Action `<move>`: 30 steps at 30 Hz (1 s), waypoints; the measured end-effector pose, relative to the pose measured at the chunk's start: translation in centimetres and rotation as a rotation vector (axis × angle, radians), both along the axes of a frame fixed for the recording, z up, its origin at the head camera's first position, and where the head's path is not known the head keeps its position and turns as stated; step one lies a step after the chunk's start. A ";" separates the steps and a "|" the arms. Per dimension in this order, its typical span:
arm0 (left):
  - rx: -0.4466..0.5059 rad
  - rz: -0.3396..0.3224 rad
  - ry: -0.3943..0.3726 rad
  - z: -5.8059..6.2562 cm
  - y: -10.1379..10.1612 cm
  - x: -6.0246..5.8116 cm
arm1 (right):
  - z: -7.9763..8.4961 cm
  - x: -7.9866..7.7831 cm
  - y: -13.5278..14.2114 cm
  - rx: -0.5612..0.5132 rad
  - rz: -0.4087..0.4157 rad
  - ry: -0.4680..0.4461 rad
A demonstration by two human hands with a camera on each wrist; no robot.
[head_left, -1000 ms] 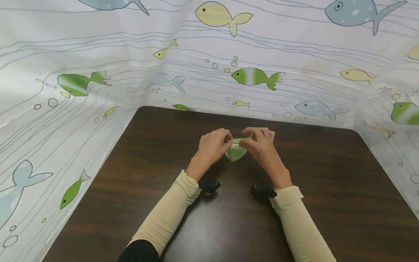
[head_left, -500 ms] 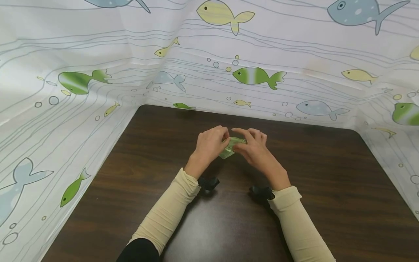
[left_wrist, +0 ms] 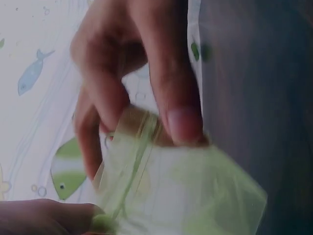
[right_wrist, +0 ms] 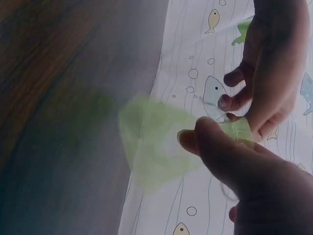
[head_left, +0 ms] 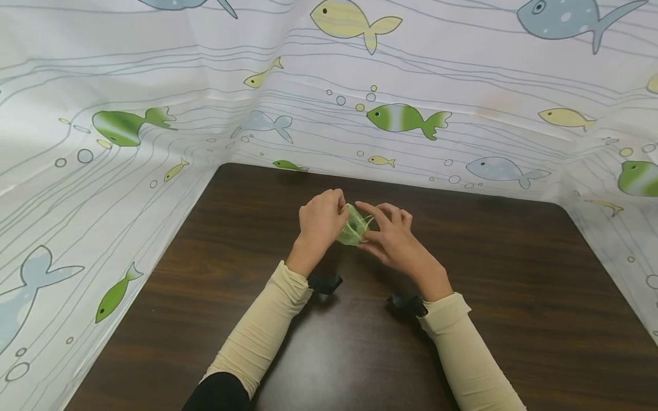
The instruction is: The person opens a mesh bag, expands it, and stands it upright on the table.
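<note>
A small sheer green drawstring pouch (head_left: 348, 233) is held above the table between both hands, its mouth partly spread. My left hand (head_left: 320, 220) pinches one edge of it; in the left wrist view only part of that hand shows at the lower left. My right hand (head_left: 400, 240) grips the opposite rim with thumb and a finger, its index finger raised apart. In the left wrist view the right fingers are right at the mouth of the pouch (left_wrist: 215, 191), seen partly through the fabric. The pouch body (right_wrist: 146, 147) hangs flat and see-through in the right wrist view.
The dark wood-grain table (head_left: 329, 354) spreads beneath the hands. White curtain (head_left: 493, 85) printed with fish rises behind it and along both sides. A black wrist camera (head_left: 325, 283) is strapped to the left wrist and another (head_left: 407, 305) to the right.
Both hands have shifted left with the pouch, the left hand also slightly farther away. The mouth of the pouch has spread wider, and the right index finger has lifted away from the thumb.
</note>
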State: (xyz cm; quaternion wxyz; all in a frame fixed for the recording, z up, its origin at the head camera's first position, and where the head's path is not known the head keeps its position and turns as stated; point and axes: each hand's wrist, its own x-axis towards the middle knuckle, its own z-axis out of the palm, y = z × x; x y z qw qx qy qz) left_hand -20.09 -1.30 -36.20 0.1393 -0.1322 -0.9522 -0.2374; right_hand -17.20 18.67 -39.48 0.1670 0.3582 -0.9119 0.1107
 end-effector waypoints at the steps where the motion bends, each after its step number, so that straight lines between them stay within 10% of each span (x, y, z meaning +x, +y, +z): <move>1: -0.003 0.019 0.005 0.1 -0.1 -0.1 | 0.1 0.0 0.0 -0.003 0.007 -0.015; 10: 0.053 0.012 -0.048 0.4 -0.8 -0.6 | 0.6 0.4 0.1 -0.023 0.029 -0.141; 21: 0.434 -0.437 -0.329 0.4 -2.9 -2.2 | 1.7 -0.6 1.4 -0.328 -0.098 -0.202; 30: 0.644 -0.606 -0.579 -5.4 -2.1 -3.3 | 1.8 -1.3 3.9 -0.789 -0.218 -0.421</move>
